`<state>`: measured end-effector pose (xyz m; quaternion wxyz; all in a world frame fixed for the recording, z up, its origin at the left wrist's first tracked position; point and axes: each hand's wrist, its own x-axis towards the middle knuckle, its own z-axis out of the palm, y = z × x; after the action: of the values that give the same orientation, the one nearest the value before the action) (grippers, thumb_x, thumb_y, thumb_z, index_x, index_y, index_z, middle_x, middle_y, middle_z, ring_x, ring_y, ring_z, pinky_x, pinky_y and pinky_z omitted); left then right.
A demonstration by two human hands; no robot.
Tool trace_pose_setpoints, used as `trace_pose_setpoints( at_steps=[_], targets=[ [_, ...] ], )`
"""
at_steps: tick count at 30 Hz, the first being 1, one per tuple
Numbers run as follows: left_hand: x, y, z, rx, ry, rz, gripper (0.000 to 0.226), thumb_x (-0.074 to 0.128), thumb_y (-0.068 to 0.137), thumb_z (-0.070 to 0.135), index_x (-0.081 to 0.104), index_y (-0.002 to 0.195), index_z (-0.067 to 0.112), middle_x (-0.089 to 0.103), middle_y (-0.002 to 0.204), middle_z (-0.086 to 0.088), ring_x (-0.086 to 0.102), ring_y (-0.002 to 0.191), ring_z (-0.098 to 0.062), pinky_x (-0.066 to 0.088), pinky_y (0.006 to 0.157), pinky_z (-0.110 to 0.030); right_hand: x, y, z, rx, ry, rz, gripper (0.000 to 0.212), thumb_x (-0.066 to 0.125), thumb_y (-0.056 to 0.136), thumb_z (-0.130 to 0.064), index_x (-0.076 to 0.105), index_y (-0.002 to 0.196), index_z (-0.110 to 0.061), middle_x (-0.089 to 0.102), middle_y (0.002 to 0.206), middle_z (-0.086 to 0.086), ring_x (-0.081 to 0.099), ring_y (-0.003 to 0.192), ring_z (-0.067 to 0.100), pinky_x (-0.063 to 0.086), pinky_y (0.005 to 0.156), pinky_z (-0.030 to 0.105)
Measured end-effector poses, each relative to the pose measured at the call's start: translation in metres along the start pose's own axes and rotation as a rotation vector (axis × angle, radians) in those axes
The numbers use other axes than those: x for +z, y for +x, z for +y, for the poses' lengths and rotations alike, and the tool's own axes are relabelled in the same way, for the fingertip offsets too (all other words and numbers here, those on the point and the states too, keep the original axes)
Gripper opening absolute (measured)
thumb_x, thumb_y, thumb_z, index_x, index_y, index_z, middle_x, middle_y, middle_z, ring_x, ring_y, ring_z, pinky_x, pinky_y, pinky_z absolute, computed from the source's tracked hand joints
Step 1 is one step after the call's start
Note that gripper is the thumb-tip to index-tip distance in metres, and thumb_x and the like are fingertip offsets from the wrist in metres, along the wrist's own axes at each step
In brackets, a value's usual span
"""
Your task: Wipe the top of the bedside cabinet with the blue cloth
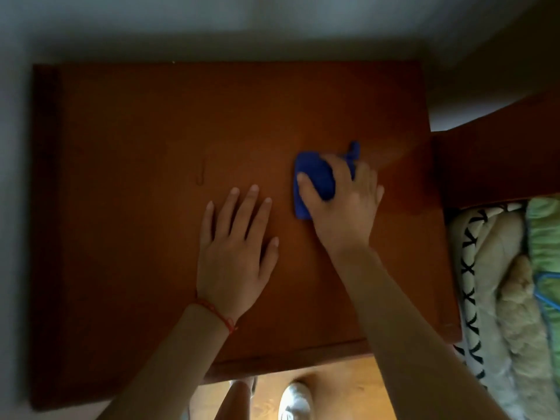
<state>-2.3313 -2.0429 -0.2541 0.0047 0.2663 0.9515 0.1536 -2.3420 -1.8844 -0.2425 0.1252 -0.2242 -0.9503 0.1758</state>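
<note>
The person stands over the reddish-brown wooden bedside cabinet (pixel 127 122), leaning both arms onto its flat top. The right hand (pixel 342 204) presses a small bunched blue cloth (pixel 315 177) down against the wood, thumb hooked over the cloth's near-left side and fingers curled over its far side, so it is grasping the cloth rather than just resting on it. That hold looks chosen to keep the wad from slipping out while it is pushed around.

The cloth sits right of the cabinet top's centre, roughly midway between its wall-side edge and its front edge, and well apart from the cabinet's right edge. Its long axis runs from the cabinet's front toward the wall, leaning slightly right; a loose tail pokes out past the fingers, pointing toward the cabinet's back right corner.

The left hand (pixel 236 253) lies flat on the top just left of the cloth, fingers straight and spread, gripping nothing. I'd guess it is there to brace the person's weight. A thin red string bracelet (pixel 216 313) circles that wrist.

Right of the cabinet lies patterned bedding (pixel 497 268); in front of it, pale wooden floor (pixel 333 386) and a shoe (pixel 295 398) show.
</note>
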Motion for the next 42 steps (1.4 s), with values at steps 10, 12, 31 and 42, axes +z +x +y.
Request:
trace_pose_setpoints(
  at_steps=[10,12,31,42],
  targets=[
    [0.002,-0.010,0.005,-0.006,0.017,0.052,0.051,0.038,0.092,0.034,0.049,0.132,0.005,0.044,0.139,-0.017,0.033,0.131,-0.034,0.021,0.106,-0.052,-0.030,-0.101,0.025,0.008,0.046,-0.024,0.045,0.051,0.079,-0.050,0.061,0.104,-0.014,0.058,0.091,0.015,0.050,0.080,0.027,0.033,0.073,0.033],
    [0.000,-0.024,0.013,-0.023,0.006,0.069,0.051,0.038,0.092,0.034,0.050,0.131,0.004,0.045,0.138,-0.018,0.034,0.130,-0.034,0.021,0.106,-0.052,-0.022,-0.076,0.018,-0.041,0.035,0.015,0.046,0.052,0.079,-0.050,0.063,0.102,-0.013,0.059,0.092,0.015,0.053,0.080,0.029,0.037,0.072,0.035],
    [0.009,-0.101,0.035,-0.051,0.060,0.094,0.050,0.037,0.092,0.034,0.050,0.131,0.005,0.047,0.138,-0.017,0.036,0.128,-0.034,0.016,0.107,-0.047,-0.040,-0.166,0.035,-0.007,0.086,0.068,0.046,0.052,0.081,-0.051,0.063,0.105,-0.014,0.059,0.091,0.013,0.053,0.080,0.028,0.036,0.071,0.036],
    [0.004,-0.138,0.007,-0.170,0.098,0.150,0.050,0.034,0.094,0.035,0.047,0.133,0.005,0.044,0.139,-0.019,0.033,0.130,-0.035,0.019,0.106,-0.052,-0.032,-0.200,0.011,-0.061,0.096,0.072,0.044,0.053,0.081,-0.050,0.064,0.102,-0.012,0.057,0.086,0.014,0.049,0.074,0.028,0.032,0.067,0.034]
  ],
)
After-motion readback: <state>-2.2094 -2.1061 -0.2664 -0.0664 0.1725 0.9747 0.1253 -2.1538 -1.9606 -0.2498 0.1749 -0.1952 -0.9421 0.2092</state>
